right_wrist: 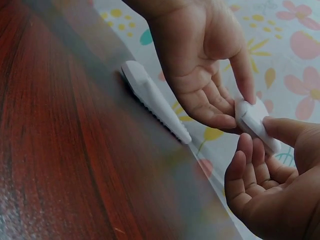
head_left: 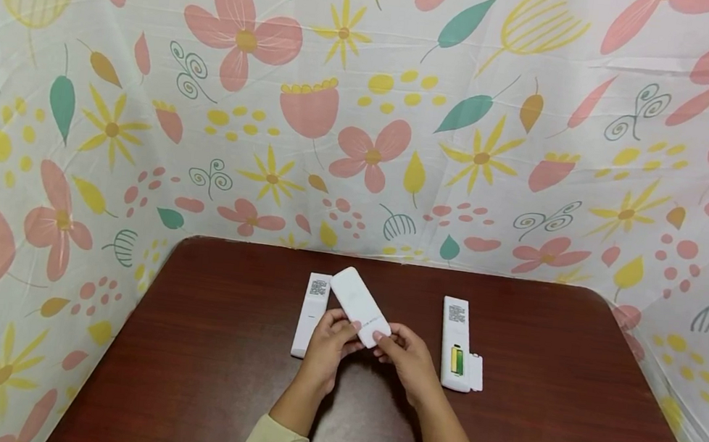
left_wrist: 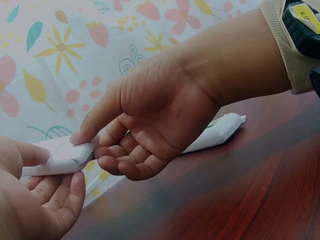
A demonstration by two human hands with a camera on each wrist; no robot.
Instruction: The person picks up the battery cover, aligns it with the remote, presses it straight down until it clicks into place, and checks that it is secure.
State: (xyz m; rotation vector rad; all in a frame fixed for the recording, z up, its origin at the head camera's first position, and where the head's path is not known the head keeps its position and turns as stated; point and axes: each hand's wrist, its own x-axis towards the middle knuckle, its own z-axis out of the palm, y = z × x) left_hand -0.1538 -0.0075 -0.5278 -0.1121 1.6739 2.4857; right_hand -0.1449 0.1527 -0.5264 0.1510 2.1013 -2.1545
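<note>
A white remote control (head_left: 357, 300) is held above the table between both hands, its plain back facing up and its far end angled to the left. The left hand (head_left: 328, 346) pinches its near left edge, thumb on top and fingers beneath. At the near right corner the right hand (head_left: 410, 362) grips it the same way. In the left wrist view the right thumb presses on the end of the held remote (left_wrist: 62, 152). The right wrist view shows both thumbs on top of this remote (right_wrist: 257, 125).
Left of the hands, a second white remote (head_left: 309, 314) lies face down on the brown table (head_left: 211, 380). To their right lies a third remote (head_left: 456, 324) with a green battery (head_left: 457, 360) showing and a small white cover (head_left: 475, 372) beside it. A flowered cloth (head_left: 305, 193) hangs behind.
</note>
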